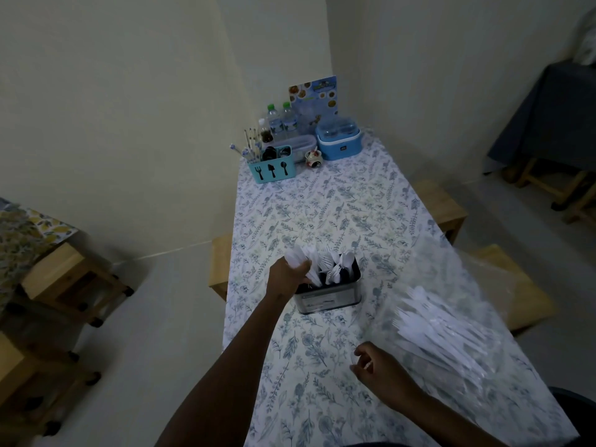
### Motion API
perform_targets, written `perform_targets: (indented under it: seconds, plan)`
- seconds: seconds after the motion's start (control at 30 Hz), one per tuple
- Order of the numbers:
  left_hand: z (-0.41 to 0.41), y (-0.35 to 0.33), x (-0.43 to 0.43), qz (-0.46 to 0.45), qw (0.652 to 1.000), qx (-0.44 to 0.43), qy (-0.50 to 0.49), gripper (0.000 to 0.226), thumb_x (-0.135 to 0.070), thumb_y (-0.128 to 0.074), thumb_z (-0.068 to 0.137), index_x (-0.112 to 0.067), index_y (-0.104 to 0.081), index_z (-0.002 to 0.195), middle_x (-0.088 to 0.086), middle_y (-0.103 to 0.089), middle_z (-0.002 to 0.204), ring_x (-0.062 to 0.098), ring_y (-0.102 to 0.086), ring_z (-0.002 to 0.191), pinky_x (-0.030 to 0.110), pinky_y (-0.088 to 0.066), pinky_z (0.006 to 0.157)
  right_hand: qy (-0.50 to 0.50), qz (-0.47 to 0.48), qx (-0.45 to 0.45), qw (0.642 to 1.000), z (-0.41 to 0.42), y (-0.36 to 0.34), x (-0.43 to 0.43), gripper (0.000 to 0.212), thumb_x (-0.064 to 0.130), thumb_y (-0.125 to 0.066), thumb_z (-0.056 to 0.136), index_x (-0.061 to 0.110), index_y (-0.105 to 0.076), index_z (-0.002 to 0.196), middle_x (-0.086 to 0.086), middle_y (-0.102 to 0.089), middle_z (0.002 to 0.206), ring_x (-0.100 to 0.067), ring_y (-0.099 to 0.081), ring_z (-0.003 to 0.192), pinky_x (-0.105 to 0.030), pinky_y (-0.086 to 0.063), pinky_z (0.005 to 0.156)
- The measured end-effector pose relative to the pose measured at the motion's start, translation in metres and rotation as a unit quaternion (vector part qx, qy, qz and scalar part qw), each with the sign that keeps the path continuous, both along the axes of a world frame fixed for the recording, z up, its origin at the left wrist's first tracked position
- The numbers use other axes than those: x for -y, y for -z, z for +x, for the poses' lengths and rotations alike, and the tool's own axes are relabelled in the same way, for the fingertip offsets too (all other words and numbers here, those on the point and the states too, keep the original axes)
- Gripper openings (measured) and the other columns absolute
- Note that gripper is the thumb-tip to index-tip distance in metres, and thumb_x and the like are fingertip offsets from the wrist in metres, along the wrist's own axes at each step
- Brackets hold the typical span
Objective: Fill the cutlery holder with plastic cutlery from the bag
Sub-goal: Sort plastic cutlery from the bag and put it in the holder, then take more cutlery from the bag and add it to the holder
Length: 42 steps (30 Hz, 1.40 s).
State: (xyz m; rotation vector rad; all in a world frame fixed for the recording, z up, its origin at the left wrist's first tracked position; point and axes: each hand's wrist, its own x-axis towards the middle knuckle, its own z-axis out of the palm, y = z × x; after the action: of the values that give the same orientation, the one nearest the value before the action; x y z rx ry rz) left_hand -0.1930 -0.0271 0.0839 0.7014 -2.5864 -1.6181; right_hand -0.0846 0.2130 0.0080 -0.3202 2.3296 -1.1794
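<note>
A metal cutlery holder [329, 298] stands in the middle of the floral-clothed table [322, 214], with white plastic cutlery sticking up out of it. My left hand [287, 274] is at the holder's left end, closed around a bunch of white plastic cutlery [301, 258] that reaches into the holder. A clear plastic bag [451, 317] lies to the right, with several white plastic pieces [435, 333] inside. My right hand [380, 366] hovers over the table just left of the bag, fingers loosely curled, holding nothing.
At the far end stand a teal cutlery caddy [272, 171], water bottles [282, 121], a blue container [337, 140], a small jar [313, 159] and a menu card [312, 96]. Wooden stools [442, 208] flank the table on both sides. Walls close in left and behind.
</note>
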Motion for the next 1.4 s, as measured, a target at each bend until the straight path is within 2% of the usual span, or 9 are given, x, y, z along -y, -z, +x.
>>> perform_targets:
  seconds: [0.13,0.23,0.4,0.67,0.87,1.0,1.2,1.33,1.4]
  plan:
    - [0.001,0.006,-0.004,-0.07,0.995,0.061,0.046,0.028,-0.03,-0.069,0.086,-0.002,-0.066,0.086,0.008,-0.068,0.078,0.02,-0.067,0.074,0.03,-0.053,0.072,-0.014,0.005,0.004,1.0,0.002,0.002,0.001,0.018,0.033,-0.062,0.088,0.023,-0.055,0.1,0.006,-0.063,0.087,-0.013,-0.064,0.074,-0.025,-0.051,0.061]
    - [0.003,0.004,-0.011,-0.101,0.991,0.068,0.053,0.02,-0.029,-0.071,0.085,-0.013,-0.058,0.087,0.004,-0.061,0.084,0.018,-0.058,0.081,0.027,-0.044,0.072,-0.035,0.014,-0.01,0.999,0.003,0.003,0.002,0.017,0.034,-0.062,0.087,0.023,-0.055,0.098,0.005,-0.064,0.085,-0.01,-0.062,0.073,-0.026,-0.05,0.067]
    - [0.007,0.008,-0.009,-0.133,0.989,0.036,0.053,0.034,-0.033,-0.077,0.078,-0.016,-0.057,0.1,-0.002,-0.063,0.09,0.016,-0.059,0.081,0.03,-0.047,0.072,-0.039,0.028,-0.017,0.999,0.004,0.006,0.003,0.014,0.033,-0.063,0.087,0.024,-0.055,0.095,0.006,-0.064,0.084,-0.008,-0.06,0.075,-0.023,-0.048,0.068]
    - [0.049,0.023,-0.025,-0.148,0.982,-0.104,-0.044,0.025,-0.006,-0.068,0.083,-0.013,-0.049,0.097,0.001,-0.049,0.098,0.013,-0.053,0.081,0.015,-0.04,0.068,0.03,0.057,-0.057,0.996,-0.003,0.008,-0.018,0.013,0.017,-0.061,0.084,0.024,-0.058,0.094,0.005,-0.06,0.09,-0.001,-0.056,0.077,-0.011,-0.042,0.067]
    - [0.07,0.053,-0.048,-0.168,0.979,-0.108,0.048,0.016,-0.012,-0.064,0.086,-0.01,-0.052,0.095,0.0,-0.049,0.088,0.009,-0.045,0.07,0.014,-0.034,0.06,0.08,0.096,-0.073,0.989,-0.008,0.02,-0.051,0.016,0.013,-0.064,0.081,0.018,-0.061,0.096,0.002,-0.058,0.094,-0.008,-0.055,0.084,-0.015,-0.039,0.066]
    - [0.077,0.068,-0.075,-0.12,0.984,-0.072,0.107,0.015,-0.016,-0.066,0.088,-0.015,-0.055,0.098,-0.002,-0.056,0.095,0.006,-0.055,0.076,0.009,-0.04,0.063,0.095,0.127,-0.096,0.983,-0.008,0.033,-0.073,0.026,0.01,-0.068,0.079,0.014,-0.062,0.104,0.0,-0.058,0.101,-0.016,-0.057,0.094,-0.024,-0.045,0.078]
    - [0.084,0.099,-0.118,-0.1,0.969,0.074,0.213,0.01,-0.023,-0.059,0.088,-0.016,-0.058,0.095,0.001,-0.066,0.093,0.016,-0.063,0.084,0.028,-0.049,0.07,0.065,0.237,-0.142,0.959,-0.002,0.051,-0.098,0.036,0.016,-0.065,0.079,0.016,-0.056,0.114,-0.004,-0.053,0.113,-0.025,-0.05,0.105,-0.036,-0.048,0.079]
    - [0.092,0.115,-0.142,-0.088,0.956,0.164,0.228,0.018,-0.023,-0.057,0.085,-0.012,-0.062,0.099,0.008,-0.068,0.099,0.023,-0.064,0.091,0.026,-0.047,0.071,0.034,0.28,-0.181,0.942,-0.001,0.069,-0.109,0.041,0.011,-0.072,0.064,0.015,-0.061,0.103,-0.006,-0.059,0.101,-0.029,-0.062,0.088,-0.039,-0.054,0.067]
    - [0.094,0.12,-0.153,0.007,0.96,0.223,0.17,0.027,-0.029,-0.063,0.07,-0.014,-0.063,0.093,0.013,-0.069,0.098,0.03,-0.067,0.09,0.036,-0.055,0.073,0.004,0.275,-0.202,0.94,-0.001,0.083,-0.116,0.039,0.008,-0.073,0.06,0.014,-0.062,0.097,-0.007,-0.061,0.094,-0.026,-0.064,0.082,-0.035,-0.057,0.067]
